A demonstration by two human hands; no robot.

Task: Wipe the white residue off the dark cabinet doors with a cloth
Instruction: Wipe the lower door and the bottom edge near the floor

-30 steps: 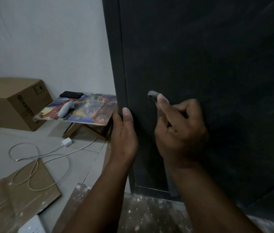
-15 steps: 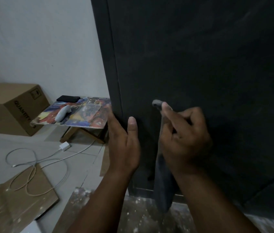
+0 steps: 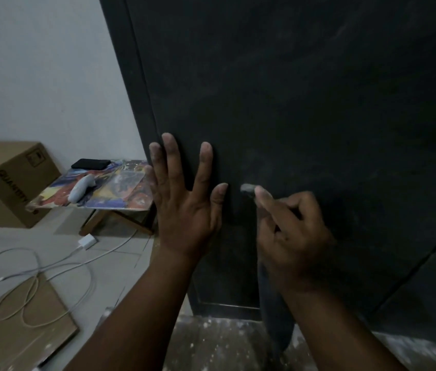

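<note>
Left hand at frame centre, fingers straight and spread; right hand lower right of it, fingers curled, forefinger extended.

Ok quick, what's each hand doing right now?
Left hand: open, fingers spread flat on the dark cabinet door.
Right hand: holding the dark grey cloth, fingertip pressing it to the door.

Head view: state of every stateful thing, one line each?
cabinet door: shut, faint white smears remain
left hand: fingers spread, flat against the door
right hand: grips the cloth, fingertip pressing it to the door
cloth: tip wrapped over a fingertip, the rest hanging down
cardboard box: closed
charger cable: loose on the floor
</note>
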